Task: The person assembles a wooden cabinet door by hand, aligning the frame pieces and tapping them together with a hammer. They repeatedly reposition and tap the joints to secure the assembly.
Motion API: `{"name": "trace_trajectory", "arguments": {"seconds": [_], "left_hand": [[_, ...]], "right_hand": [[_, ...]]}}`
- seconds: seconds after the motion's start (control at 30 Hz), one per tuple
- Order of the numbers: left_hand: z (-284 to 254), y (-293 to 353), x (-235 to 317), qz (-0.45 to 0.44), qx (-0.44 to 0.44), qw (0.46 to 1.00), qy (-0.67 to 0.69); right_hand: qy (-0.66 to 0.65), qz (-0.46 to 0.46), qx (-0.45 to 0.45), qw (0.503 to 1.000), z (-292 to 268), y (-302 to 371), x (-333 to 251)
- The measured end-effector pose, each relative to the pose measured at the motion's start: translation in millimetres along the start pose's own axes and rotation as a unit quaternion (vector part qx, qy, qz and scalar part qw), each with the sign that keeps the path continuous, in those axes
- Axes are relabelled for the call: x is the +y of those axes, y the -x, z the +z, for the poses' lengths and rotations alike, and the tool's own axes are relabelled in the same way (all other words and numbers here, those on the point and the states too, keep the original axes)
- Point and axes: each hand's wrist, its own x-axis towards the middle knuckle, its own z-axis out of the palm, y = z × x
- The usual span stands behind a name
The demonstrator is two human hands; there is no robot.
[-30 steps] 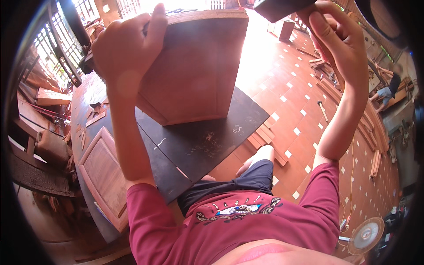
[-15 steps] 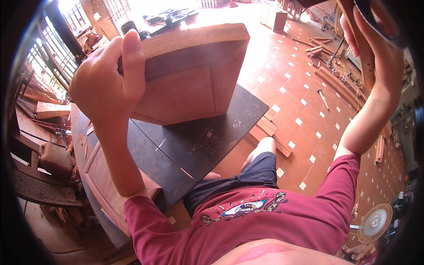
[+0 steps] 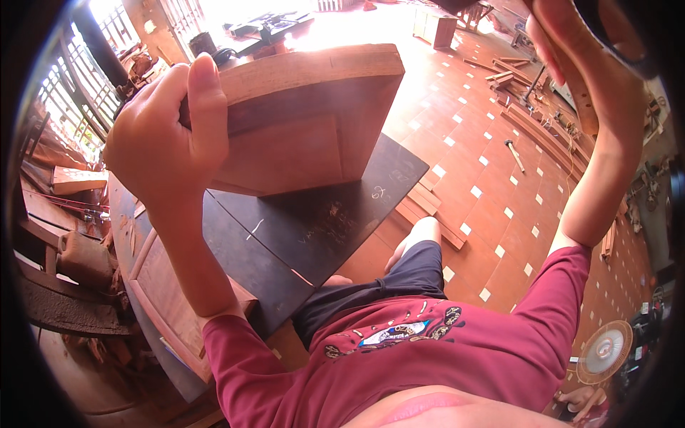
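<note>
A framed wooden panel (image 3: 285, 153), like a cabinet door with a raised middle, stands on edge, leaning, on a dark tabletop (image 3: 335, 221). My left hand (image 3: 160, 132) grips its upper left corner, thumb lying along the top edge. Raised at the upper right, my right hand (image 3: 596, 68) is wrapped round a brown wooden piece (image 3: 581, 93) with small dark spots. The upper part of that piece leaves the picture, so its kind cannot be told. A black curved band (image 3: 614, 36) shows beside that hand.
Another framed wooden panel (image 3: 178, 299) lies at the left under my forearm. Wooden strips (image 3: 432, 214) rest on the tiled floor by my knee. A hammer (image 3: 514, 155) and more planks (image 3: 546, 132) lie to the right. A fan (image 3: 605, 351) stands at the lower right.
My right hand has shifted slightly left and up with the wooden piece. The view has turned a little. My left hand keeps its grip on the panel.
</note>
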Motion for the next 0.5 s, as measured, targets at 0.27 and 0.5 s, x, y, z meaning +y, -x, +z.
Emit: {"name": "trace_trajectory", "arguments": {"seconds": [0.27,0.5], "left_hand": [[-1.5,0.7,1.3,0.007,0.005,1.0,0.006],[-3.3,0.9,1.6,-0.008,-0.016,1.0,-0.009]], "right_hand": [[0.016,0.001,-0.021,1.0,6.0,8.5,-1.8],[0.013,0.004,-0.026,1.0,9.7,10.1,-3.6]]}}
